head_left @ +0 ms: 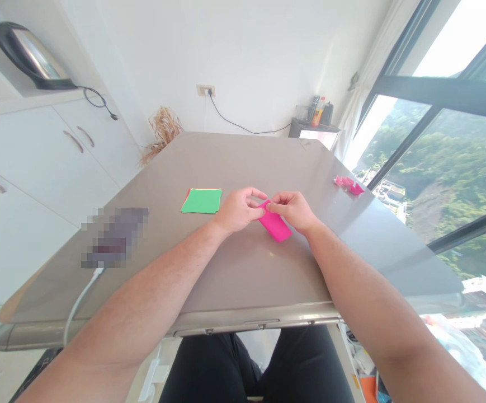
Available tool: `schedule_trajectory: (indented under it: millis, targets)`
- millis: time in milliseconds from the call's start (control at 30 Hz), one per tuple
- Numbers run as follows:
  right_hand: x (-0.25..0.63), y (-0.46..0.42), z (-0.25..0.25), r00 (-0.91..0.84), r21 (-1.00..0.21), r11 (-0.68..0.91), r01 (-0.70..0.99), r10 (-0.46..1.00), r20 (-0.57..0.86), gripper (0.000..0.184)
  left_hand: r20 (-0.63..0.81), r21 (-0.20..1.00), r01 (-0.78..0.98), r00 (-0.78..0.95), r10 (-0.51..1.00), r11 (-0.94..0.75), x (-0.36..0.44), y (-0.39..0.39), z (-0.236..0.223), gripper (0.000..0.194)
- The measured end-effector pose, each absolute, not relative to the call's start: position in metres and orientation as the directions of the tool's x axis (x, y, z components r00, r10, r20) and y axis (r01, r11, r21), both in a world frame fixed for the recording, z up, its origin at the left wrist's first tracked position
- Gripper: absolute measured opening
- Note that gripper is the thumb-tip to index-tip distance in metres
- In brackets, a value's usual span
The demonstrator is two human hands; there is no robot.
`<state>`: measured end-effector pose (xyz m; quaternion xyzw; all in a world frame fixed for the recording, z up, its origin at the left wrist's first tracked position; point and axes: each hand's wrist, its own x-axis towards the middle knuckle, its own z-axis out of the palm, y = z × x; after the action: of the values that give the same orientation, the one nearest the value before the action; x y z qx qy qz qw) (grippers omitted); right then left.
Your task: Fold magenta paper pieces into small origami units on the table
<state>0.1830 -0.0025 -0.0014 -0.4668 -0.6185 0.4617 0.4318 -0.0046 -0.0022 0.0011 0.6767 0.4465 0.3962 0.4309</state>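
A bright pink piece of folded paper [277, 225] is between my hands, over the middle of the table [234, 268]. My left hand [239, 209] pinches its upper left edge between thumb and fingers. At the top edge, my right hand [292, 209] grips the paper with thumb and bent forefinger. The paper's lower end points toward me and to the right. Just left of my left hand lies a stack of coloured paper [202, 201], green on top, with red and yellow edges peeking out.
Small folded pink paper pieces [349, 184] sit near the table's right edge by the window. A blurred dark device with a white cable [79, 302] lies at left. Behind the table stand a small cabinet [315, 132] with bottles and dried stalks [163, 131].
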Motion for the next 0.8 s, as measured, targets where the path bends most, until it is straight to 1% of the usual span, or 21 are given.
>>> schedule_trajectory:
  millis: [100,300,433,567,700,800]
  targets:
    - [0.179,-0.003,-0.002,-0.152,-0.973,0.144,0.180,0.981,0.117,0.021,0.145,0.947,0.242,0.264,0.954,-0.211,-0.003,-0.001,-0.002,0.031]
    - [0.172,-0.004,-0.003,-0.048,-0.983,0.176,0.044,0.984,0.174,0.024,0.118,0.993,-0.002,0.206,0.971,-0.120,0.003,0.002,-0.004,0.020]
    - [0.168,-0.004,-0.004,-0.012,-0.981,0.195,0.017,0.981,0.195,0.022,0.115,0.991,-0.082,0.157,0.981,-0.103,0.006,0.000,-0.003,0.019]
    - [0.169,-0.005,-0.001,-0.079,-0.985,0.170,0.008,0.982,0.169,0.019,0.123,0.992,-0.023,0.136,0.983,-0.121,0.004,0.000,-0.001,0.016]
    - [0.172,-0.009,0.003,-0.187,-0.989,0.132,0.061,0.975,0.118,0.013,0.127,0.979,0.130,0.217,0.968,-0.157,-0.004,0.000,0.005,0.013]
    - [0.174,-0.010,0.003,-0.226,-0.983,0.151,0.109,0.966,0.123,0.013,0.120,0.966,0.194,0.254,0.960,-0.172,-0.008,-0.001,0.009,0.009]
